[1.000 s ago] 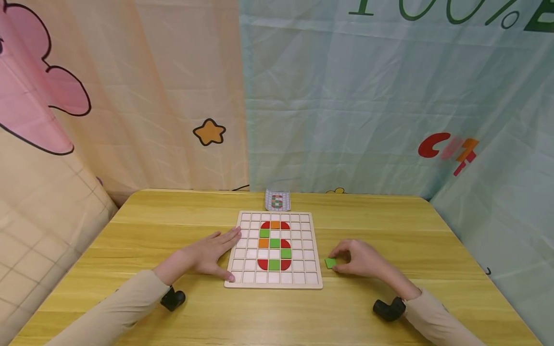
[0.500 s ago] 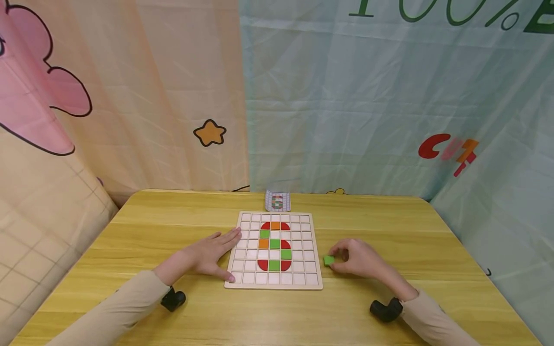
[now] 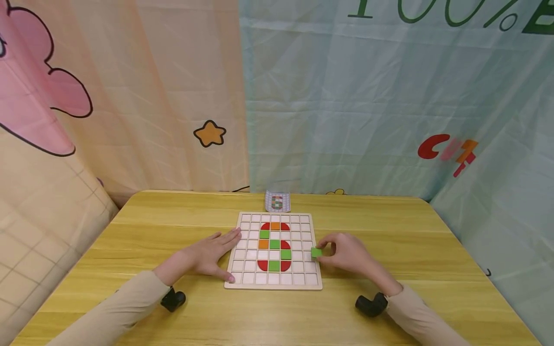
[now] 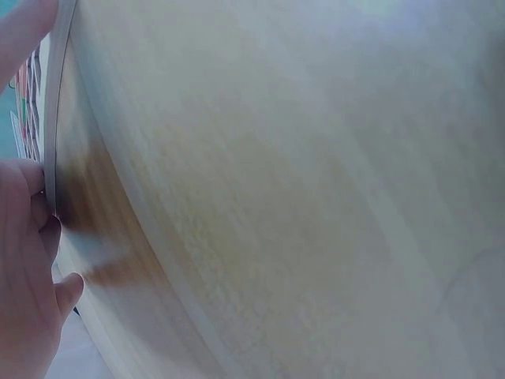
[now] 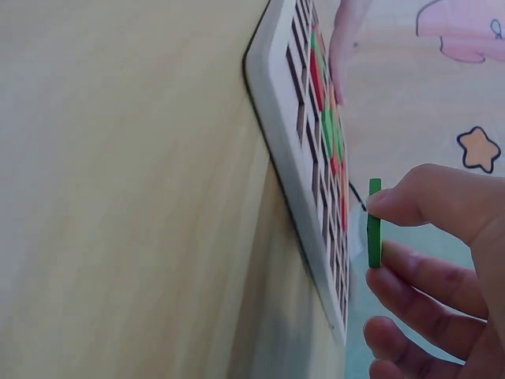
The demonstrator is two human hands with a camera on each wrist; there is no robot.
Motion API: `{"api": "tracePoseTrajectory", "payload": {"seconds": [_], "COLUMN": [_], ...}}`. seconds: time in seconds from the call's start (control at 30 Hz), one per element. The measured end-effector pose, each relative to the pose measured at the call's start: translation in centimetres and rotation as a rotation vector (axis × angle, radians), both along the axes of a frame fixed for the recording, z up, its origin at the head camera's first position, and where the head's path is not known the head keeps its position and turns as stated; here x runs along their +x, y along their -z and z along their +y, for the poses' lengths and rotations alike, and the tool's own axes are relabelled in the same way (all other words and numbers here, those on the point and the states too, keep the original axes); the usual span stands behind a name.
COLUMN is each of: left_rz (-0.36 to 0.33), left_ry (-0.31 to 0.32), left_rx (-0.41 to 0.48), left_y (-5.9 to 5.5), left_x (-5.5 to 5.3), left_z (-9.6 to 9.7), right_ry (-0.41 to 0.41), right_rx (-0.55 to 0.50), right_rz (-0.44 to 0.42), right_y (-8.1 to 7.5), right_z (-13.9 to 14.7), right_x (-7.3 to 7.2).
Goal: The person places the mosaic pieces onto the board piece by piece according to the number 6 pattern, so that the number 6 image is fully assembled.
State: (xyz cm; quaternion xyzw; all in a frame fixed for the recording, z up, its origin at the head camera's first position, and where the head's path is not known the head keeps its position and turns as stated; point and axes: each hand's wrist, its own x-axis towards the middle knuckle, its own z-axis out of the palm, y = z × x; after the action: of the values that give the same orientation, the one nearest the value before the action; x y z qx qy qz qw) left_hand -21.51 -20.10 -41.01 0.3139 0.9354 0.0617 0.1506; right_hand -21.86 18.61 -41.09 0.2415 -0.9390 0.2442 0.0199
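A pale wooden grid board (image 3: 303, 269) lies in the middle of the table, with red, orange and green tiles set in several of its cells. My left hand (image 3: 212, 253) rests on the board's left side, fingers spread, thumb near the lower left corner. At the right edge, my right hand (image 3: 346, 252) pinches a green square tile (image 3: 316, 252) between thumb and fingers, over the rim in the head view. From the right wrist, that green tile (image 5: 375, 223) shows edge-on, raised off the board. In the left wrist view, fingers (image 4: 28, 260) of my left hand press at the board's edge.
Behind the board stands a small pattern card (image 3: 278, 201) with a coloured figure on a grid. The wooden table (image 3: 277, 317) runs back to printed curtains (image 3: 346, 120). Each wrist carries a black camera mount.
My right hand has moved left and a little away from me, carrying the green tile from beside the board to over its right edge. My left hand has stayed in place.
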Motion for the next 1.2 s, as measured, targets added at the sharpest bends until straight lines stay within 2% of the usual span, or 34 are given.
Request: {"api": "tracePoseTrajectory", "payload": {"seconds": [0.57, 0.87, 1.2], "left_rz": [-0.001, -0.003, -0.008], "left_ry": [0.01, 0.009, 0.014], "left_rx": [0.015, 0.014, 0.014], "left_y": [0.1, -0.2, 0.2], "left_x": [-0.1, -0.4, -0.3], "left_z": [-0.1, -0.1, -0.2], "right_ry": [-0.083, -0.078, -0.106], "right_rx": [-0.003, -0.016, -0.024], "right_rz": [0.045, 0.013, -0.023], "right_y": [-0.7, -0.8, -0.5], "right_z": [-4.6, -6.9, -9.1], "right_x": [-0.3, -0.6, -0.8]}}
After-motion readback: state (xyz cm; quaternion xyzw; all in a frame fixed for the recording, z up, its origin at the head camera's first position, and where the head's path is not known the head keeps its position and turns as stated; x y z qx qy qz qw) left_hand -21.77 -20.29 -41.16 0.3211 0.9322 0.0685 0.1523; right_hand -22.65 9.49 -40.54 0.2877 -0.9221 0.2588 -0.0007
